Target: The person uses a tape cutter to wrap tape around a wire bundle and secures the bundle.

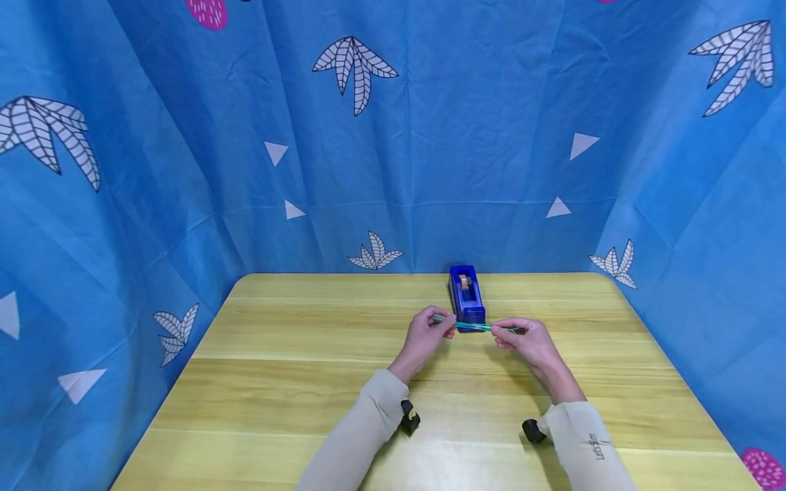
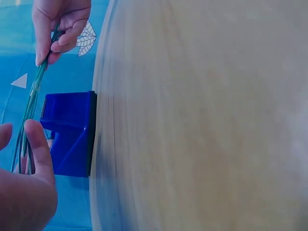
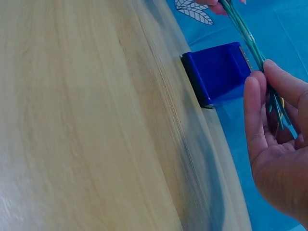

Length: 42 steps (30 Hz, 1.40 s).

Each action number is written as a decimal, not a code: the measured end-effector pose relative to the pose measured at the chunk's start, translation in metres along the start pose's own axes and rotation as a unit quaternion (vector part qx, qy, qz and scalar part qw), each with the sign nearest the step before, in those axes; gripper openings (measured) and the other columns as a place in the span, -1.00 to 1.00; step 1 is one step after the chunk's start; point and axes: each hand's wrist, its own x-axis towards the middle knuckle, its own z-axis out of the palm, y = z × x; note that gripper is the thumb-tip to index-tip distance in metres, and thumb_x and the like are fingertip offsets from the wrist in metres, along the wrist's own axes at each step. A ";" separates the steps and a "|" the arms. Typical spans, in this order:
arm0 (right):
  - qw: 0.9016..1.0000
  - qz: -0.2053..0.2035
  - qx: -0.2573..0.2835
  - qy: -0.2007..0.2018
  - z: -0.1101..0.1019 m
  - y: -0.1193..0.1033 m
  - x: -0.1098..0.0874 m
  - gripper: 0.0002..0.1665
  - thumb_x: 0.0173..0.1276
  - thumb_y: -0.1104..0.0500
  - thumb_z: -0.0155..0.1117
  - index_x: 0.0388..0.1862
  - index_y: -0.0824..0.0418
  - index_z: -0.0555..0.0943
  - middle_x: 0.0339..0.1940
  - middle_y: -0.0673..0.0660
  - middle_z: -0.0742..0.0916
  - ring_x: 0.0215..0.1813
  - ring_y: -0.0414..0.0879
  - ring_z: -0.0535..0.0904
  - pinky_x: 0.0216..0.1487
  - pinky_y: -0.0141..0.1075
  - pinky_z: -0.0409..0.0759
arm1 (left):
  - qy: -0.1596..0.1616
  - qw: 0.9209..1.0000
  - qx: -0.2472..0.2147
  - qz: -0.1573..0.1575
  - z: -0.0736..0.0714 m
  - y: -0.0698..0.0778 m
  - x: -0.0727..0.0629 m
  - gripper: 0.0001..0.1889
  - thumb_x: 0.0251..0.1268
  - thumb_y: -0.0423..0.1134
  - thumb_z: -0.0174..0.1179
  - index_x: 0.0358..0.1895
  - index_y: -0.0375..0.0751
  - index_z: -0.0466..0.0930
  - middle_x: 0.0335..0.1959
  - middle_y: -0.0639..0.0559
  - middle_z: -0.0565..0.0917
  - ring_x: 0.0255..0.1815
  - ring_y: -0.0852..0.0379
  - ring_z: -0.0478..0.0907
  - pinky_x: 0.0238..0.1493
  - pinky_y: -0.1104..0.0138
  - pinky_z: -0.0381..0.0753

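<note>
head view: the left hand [image 1: 426, 334] and right hand [image 1: 533, 341] pinch the green strands [image 1: 469, 325] between fingers above the bench [image 1: 295, 382], by the tape dispenser [image 1: 471, 304]; gathering looks done, taping perhaps too, setting down remains.

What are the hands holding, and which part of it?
A bundle of thin green strands: the left hand pinches it near one end, the right hand near the other.

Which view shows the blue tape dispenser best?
The head view: it shows the blue tape dispenser from above with its tape roll visible, though the green bundle crosses its near end. Both wrist views show the dispenser larger, but no clear roll.
</note>
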 end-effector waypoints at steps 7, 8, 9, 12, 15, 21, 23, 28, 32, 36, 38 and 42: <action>0.999 -0.031 -0.018 0.012 0.000 -0.001 -0.001 -0.57 0.40 0.19 0.47 0.12 0.47 0.69 -0.23 -0.01 0.80 -0.18 -0.09 0.77 -0.06 -0.28 0.78 | 0.005 0.999 0.000 -0.032 0.000 0.001 0.001 -0.77 0.45 -0.13 0.33 -0.07 -0.23 0.68 -0.29 -0.16 0.79 -0.39 0.16 0.71 -0.17 0.28 0.77; 0.999 -0.036 -0.017 0.012 0.000 -0.001 -0.001 -0.56 0.40 0.20 0.46 0.12 0.48 0.68 -0.24 -0.06 0.78 -0.18 -0.10 0.76 -0.07 -0.28 0.78 | 0.004 0.999 -0.001 -0.032 0.000 0.002 0.001 -0.79 0.45 -0.16 0.33 -0.09 -0.25 0.68 -0.31 -0.16 0.79 -0.41 0.19 0.69 -0.19 0.29 0.77; 0.999 -0.038 -0.017 0.012 0.000 -0.001 -0.001 -0.56 0.40 0.21 0.46 0.12 0.49 0.68 -0.25 -0.09 0.77 -0.18 -0.11 0.76 -0.06 -0.28 0.78 | 0.004 1.000 0.000 -0.031 0.000 0.002 0.001 -0.81 0.45 -0.19 0.32 -0.10 -0.27 0.69 -0.32 -0.14 0.79 -0.42 0.21 0.68 -0.19 0.30 0.77; 0.999 -0.044 -0.027 0.013 0.000 0.001 0.000 -0.54 0.41 0.19 0.46 0.15 0.49 0.66 -0.23 -0.07 0.78 -0.18 -0.10 0.76 -0.07 -0.28 0.78 | 0.006 1.000 -0.003 -0.027 0.001 0.000 0.002 -0.88 0.43 -0.29 0.33 -0.14 -0.30 0.68 -0.36 -0.09 0.78 -0.43 0.23 0.67 -0.20 0.32 0.76; 0.998 -0.041 -0.043 0.008 0.000 0.001 0.000 -0.46 0.45 0.11 0.42 0.26 0.43 0.61 -0.07 0.03 0.76 -0.09 -0.06 0.75 -0.03 -0.24 0.78 | 0.006 1.000 0.000 -0.022 0.001 -0.001 0.004 -0.91 0.41 -0.33 0.33 -0.16 -0.29 0.68 -0.37 -0.06 0.77 -0.42 0.23 0.67 -0.20 0.32 0.76; 0.999 -0.015 -0.034 -0.006 -0.001 -0.002 0.001 -0.27 0.55 -0.09 0.27 0.46 0.38 0.43 0.12 0.13 0.64 0.07 0.06 0.72 0.08 -0.16 0.76 | 0.002 1.000 0.009 -0.008 0.002 -0.001 0.006 -0.91 0.39 -0.32 0.34 -0.19 -0.28 0.68 -0.38 -0.03 0.75 -0.40 0.20 0.67 -0.15 0.24 0.78; 1.000 -0.002 -0.020 -0.009 -0.001 -0.003 0.002 -0.27 0.56 -0.10 0.27 0.43 0.41 0.44 0.07 0.09 0.66 0.02 0.04 0.74 0.06 -0.17 0.77 | 0.002 1.000 0.006 0.001 0.002 -0.001 0.006 -0.92 0.38 -0.34 0.35 -0.20 -0.30 0.67 -0.39 -0.03 0.75 -0.41 0.20 0.67 -0.14 0.21 0.78; 1.000 0.018 -0.003 -0.012 -0.002 -0.004 0.004 -0.40 0.53 -0.02 0.32 0.27 0.44 0.55 -0.06 0.06 0.74 -0.15 -0.09 0.77 -0.08 -0.29 0.77 | 0.001 1.000 -0.001 0.017 0.003 -0.002 0.006 -0.93 0.36 -0.39 0.36 -0.22 -0.32 0.66 -0.40 -0.03 0.75 -0.42 0.18 0.67 -0.13 0.15 0.79; 1.000 0.018 0.009 -0.015 -0.003 -0.004 0.003 -0.51 0.51 0.10 0.36 0.19 0.46 0.62 -0.15 0.12 0.74 -0.26 -0.15 0.75 -0.16 -0.34 0.76 | 0.000 1.000 0.005 0.022 0.003 -0.003 0.005 -0.92 0.37 -0.36 0.36 -0.23 -0.29 0.66 -0.39 -0.03 0.75 -0.37 0.08 0.71 -0.13 0.13 0.78; 1.000 0.018 0.012 -0.017 -0.004 -0.002 0.004 -0.58 0.49 0.18 0.37 0.17 0.46 0.65 -0.17 0.08 0.73 -0.29 -0.19 0.73 -0.13 -0.34 0.75 | 0.001 1.000 0.013 0.026 0.003 -0.003 0.005 -0.93 0.37 -0.36 0.37 -0.24 -0.27 0.66 -0.37 -0.05 0.76 -0.32 -0.02 0.73 -0.16 0.17 0.76; 1.000 0.019 0.008 -0.014 -0.004 -0.002 0.004 -0.59 0.48 0.18 0.38 0.16 0.44 0.66 -0.15 0.10 0.75 -0.27 -0.18 0.73 -0.07 -0.32 0.74 | 0.001 0.999 0.018 0.026 0.003 -0.004 0.006 -0.92 0.38 -0.34 0.36 -0.21 -0.27 0.67 -0.33 -0.07 0.77 -0.30 -0.02 0.74 -0.16 0.18 0.76; 1.000 0.003 -0.014 -0.014 -0.003 -0.002 0.006 -0.53 0.48 0.14 0.38 0.19 0.45 0.64 -0.11 0.14 0.78 -0.20 -0.12 0.76 0.01 -0.31 0.73 | 0.013 0.999 0.029 0.016 0.002 -0.004 0.009 -0.85 0.40 -0.28 0.36 -0.07 -0.25 0.69 -0.19 -0.03 0.76 -0.28 0.11 0.71 -0.11 0.17 0.75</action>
